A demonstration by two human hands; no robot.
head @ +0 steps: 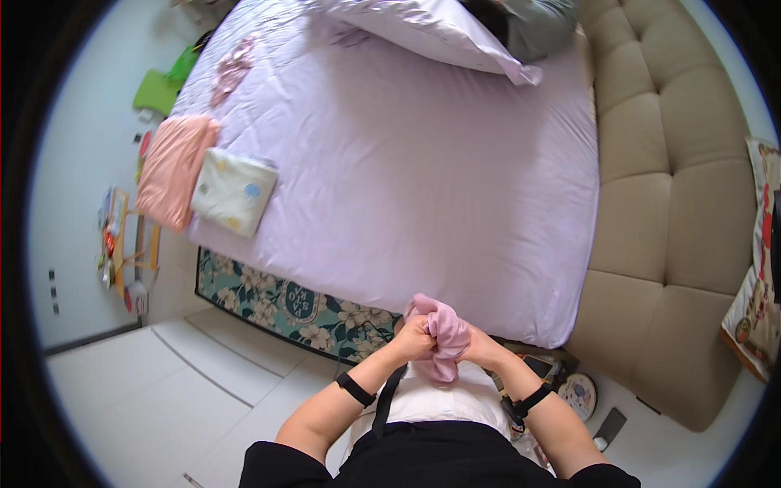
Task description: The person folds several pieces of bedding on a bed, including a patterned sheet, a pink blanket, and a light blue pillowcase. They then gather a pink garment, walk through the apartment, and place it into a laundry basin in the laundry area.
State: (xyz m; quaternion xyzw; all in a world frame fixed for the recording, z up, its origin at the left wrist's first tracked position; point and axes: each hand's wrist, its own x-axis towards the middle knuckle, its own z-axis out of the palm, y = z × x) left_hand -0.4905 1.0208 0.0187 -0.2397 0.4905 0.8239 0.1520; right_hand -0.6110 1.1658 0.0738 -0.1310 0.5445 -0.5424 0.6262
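Observation:
Both hands are in front of my waist, beside the near edge of the bed. A bunched pink cloth (pixel 450 332) is gathered between them. My left hand (pixel 416 338) grips it in a fist. From the other side my right hand (pixel 479 346) is closed on the same cloth, its fingers partly hidden by the folds. Just beyond lies the lilac fitted sheet (pixel 427 201), stretched over the mattress with light wrinkles.
At the bed's left edge lie a folded peach blanket (pixel 174 171) and a folded patterned white cloth (pixel 235 192). Farther back are a crumpled pink cloth (pixel 235 67) and a lilac pillow (pixel 427 36), with another person (pixel 540 30) beside it. A tufted headboard (pixel 647 183) bounds the right; a floral mat (pixel 268 293) lies below.

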